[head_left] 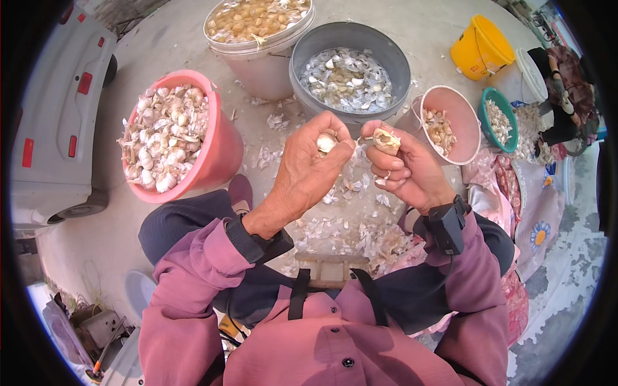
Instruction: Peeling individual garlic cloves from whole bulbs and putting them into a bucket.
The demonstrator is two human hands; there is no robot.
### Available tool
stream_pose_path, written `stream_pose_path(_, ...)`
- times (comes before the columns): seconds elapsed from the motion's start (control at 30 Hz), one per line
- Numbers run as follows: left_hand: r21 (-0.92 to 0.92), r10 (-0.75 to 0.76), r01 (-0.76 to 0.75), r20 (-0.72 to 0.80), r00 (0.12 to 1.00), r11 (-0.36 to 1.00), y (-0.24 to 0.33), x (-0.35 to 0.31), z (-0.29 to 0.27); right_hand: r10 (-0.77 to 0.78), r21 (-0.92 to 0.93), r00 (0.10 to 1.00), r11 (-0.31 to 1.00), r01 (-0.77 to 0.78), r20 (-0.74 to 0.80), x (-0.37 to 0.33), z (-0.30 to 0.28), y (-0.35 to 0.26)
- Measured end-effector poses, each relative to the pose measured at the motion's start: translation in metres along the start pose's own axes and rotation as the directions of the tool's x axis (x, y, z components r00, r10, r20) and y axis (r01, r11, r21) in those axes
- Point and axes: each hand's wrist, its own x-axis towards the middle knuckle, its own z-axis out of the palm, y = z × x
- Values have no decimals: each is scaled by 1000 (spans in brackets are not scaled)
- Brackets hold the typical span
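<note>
A grey vehicle (61, 109) stands at the far left on the concrete ground (425, 32). Next in size, a pink bucket (222, 151) to the person's left is heaped with whole garlic bulbs (166, 138). A white bucket (264, 61) at the top holds peeled cloves in water. Touching its right side, a grey bucket (351, 38) holds papery garlic skins (347, 80). To the right, a smaller pale pink bucket (467, 122) is tilted toward the person and holds a few cloves. Beyond it sit a green basket (484, 106) with cloves and a yellow bucket (479, 48) lying on its side. Another person (566, 96) sits at the far right edge. Loose skins (360, 231) litter the ground between the person's knees and the buckets.

The left hand (306, 174) is raised in front of the grey bucket, its fingers curled around a pale piece of garlic (326, 143) held between thumb and fingertips. The right hand (405, 170) is just beside it, fingers closed on a partly peeled clove (386, 138), pinched at the fingertips. The thumbs of the two hands nearly meet; whether they touch cannot be told. Each wrist carries a black strap device: left wrist (261, 244), right wrist (445, 225). Both pieces of garlic are held in the air above the scattered skins, near the rim of the grey bucket.
</note>
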Motion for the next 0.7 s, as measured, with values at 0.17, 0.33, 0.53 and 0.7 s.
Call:
stream_pose_path(0.17,21,66,-68,97,993,997,13,3,-1,-18,-159,985,987,-9,-169,-5,3,2)
stream_pose_path(0.33,262,348,-365,109,931,894,-5,3,6,22,-128,974,990,-52,-228,-4,8,7)
stream_pose_path(0.53,330,523,-520,86,848,788,-11,5,15,-21,-111,974,994,-4,-224,-10,13,12)
stream_pose_path(0.7,413,606,-560,23,795,719,-11,4,20,-115,-160,968,984,80,-224,-10,15,18)
